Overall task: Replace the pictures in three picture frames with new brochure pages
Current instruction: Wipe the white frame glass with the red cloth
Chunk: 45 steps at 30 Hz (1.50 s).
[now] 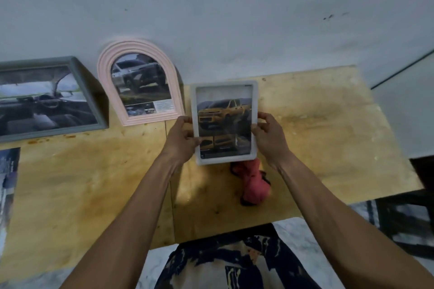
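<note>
Both grips, left hand (182, 138) and right hand (270, 135), pinch the white frame (224, 122) by its long side edges, upright above the table (317, 124), the wall and pink arched frame (141, 82) lying just beyond and leftward.

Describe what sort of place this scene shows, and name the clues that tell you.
Probably a plain room at home or a small workshop, not a shop: a stained plywood table stands against a bare painted wall, with marble-patterned floor below, and picture frames leaning on the wall.

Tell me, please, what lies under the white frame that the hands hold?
Under the white frame lies a pink cloth on the wooden table. The frame's lower edge hides the cloth's top end.
</note>
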Motion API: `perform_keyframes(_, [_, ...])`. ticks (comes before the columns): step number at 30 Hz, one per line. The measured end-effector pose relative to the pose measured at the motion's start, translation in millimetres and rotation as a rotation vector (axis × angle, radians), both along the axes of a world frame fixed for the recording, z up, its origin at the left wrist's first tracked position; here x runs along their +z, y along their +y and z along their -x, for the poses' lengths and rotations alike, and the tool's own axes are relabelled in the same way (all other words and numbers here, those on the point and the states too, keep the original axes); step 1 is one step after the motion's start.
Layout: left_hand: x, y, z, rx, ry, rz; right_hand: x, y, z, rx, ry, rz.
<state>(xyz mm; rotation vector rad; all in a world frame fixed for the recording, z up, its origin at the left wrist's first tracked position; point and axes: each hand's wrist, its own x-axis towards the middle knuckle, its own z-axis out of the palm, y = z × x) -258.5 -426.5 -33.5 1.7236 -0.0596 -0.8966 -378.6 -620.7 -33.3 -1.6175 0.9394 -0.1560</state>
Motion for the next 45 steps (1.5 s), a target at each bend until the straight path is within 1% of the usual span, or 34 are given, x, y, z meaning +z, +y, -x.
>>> perform_keyframes(3, [2,-33,-18,-0.031,-0.036,-0.045,1,-36,-22,0.033,-0.021,0.046])
perform_keyframes(7, [-3,-70,-38,-0.006,-0.12,-0.121,-12,-72,-52,0.096,0.003,0.08])
perform_keyframes(10, [-10,-90,-51,0.036,-0.186,-0.166,-17,-88,-72,0.113,0.021,0.104])
perform_keyframes(17, [-23,-118,-81,0.114,-0.275,-0.233,-28,-106,-107,0.149,0.054,0.169])
perform_keyframes(25, [-35,-125,-98,0.122,-0.246,-0.276,-37,-112,-123,0.172,0.051,0.169])
perform_keyframes(35, [-35,-124,-95,0.122,-0.278,-0.289,-38,-110,-122,0.149,0.065,0.174])
perform_keyframes(45, [-31,-124,-90,0.114,-0.266,-0.302,-40,-105,-121,0.144,0.099,0.177])
